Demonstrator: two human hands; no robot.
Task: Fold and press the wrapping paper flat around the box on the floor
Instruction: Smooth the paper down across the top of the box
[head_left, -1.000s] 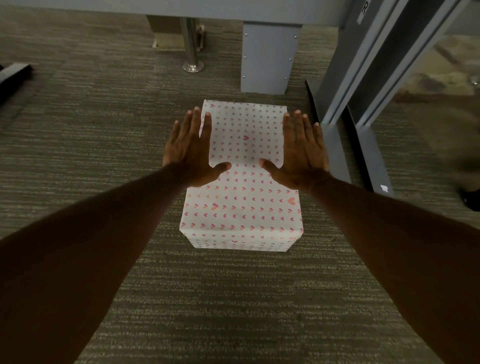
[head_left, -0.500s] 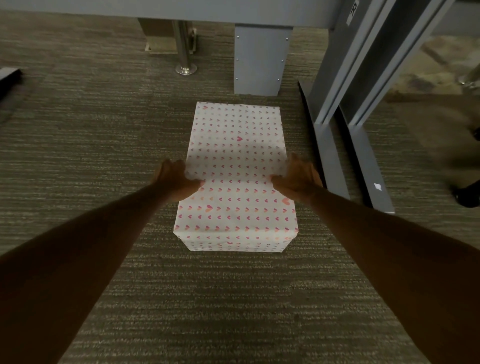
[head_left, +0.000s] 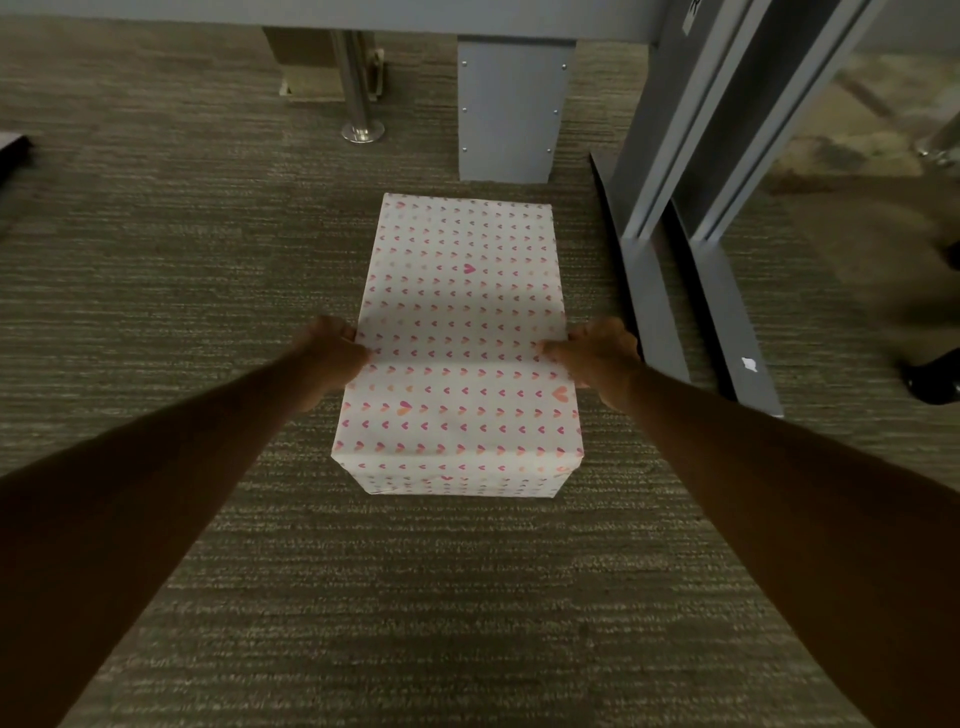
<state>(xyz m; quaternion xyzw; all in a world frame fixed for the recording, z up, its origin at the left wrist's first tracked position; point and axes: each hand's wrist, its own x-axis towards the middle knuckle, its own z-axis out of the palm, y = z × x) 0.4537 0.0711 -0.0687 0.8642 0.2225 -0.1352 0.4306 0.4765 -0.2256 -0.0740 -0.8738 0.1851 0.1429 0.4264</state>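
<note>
I'm seeing the box (head_left: 457, 364), covered in white heart-print wrapping paper (head_left: 462, 260), sitting on the carpeted floor (head_left: 182, 260) right between both hands, just in front of a grey post (head_left: 511, 111). The left hand (head_left: 332, 358) is pinching the paper at the left edge, and the right hand (head_left: 597, 353) is clamping it at the right edge, thumbs lying on top.

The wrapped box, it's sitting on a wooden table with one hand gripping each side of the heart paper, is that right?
Not quite. The head view shows the wrapped box sitting on carpeted floor, not on a wooden table. The rest holds: the left hand grips the left side and the right hand grips the right side of the heart-patterned paper.
</note>
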